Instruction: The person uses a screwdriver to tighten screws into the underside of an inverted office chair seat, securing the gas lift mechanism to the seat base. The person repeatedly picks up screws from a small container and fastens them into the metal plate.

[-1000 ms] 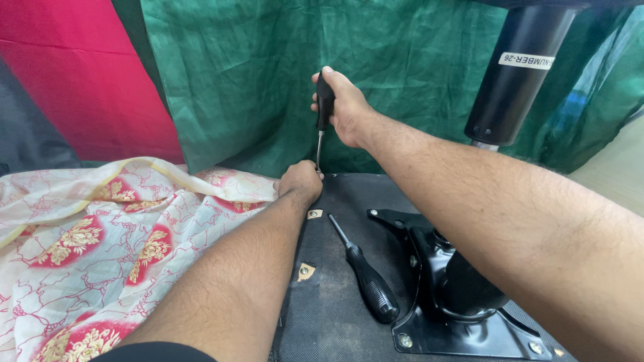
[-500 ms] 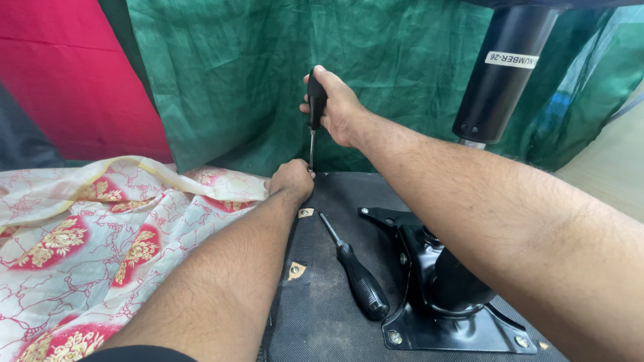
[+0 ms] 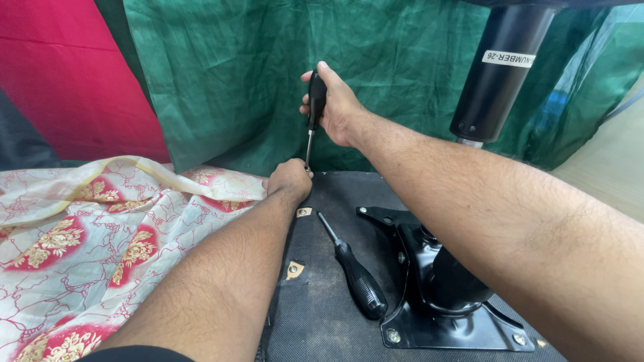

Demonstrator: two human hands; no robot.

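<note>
Upright screwdriver [image 3: 314, 110] barely shifted (spare screwdriver [image 3: 355, 271] lies beside bracket [image 3: 436, 295]).

green cloth [image 3: 235, 74], floral fabric [image 3: 100, 228], spare screwdriver [image 3: 355, 278]

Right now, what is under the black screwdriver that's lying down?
The lying screwdriver rests on a dark, textured board, beside a black metal bracket. Whatever lies beneath the board is covered.

Right hand [image 3: 339, 110] holds upright screwdriver [image 3: 314, 107]; left hand [image 3: 290, 179] steadies its tip.
</note>
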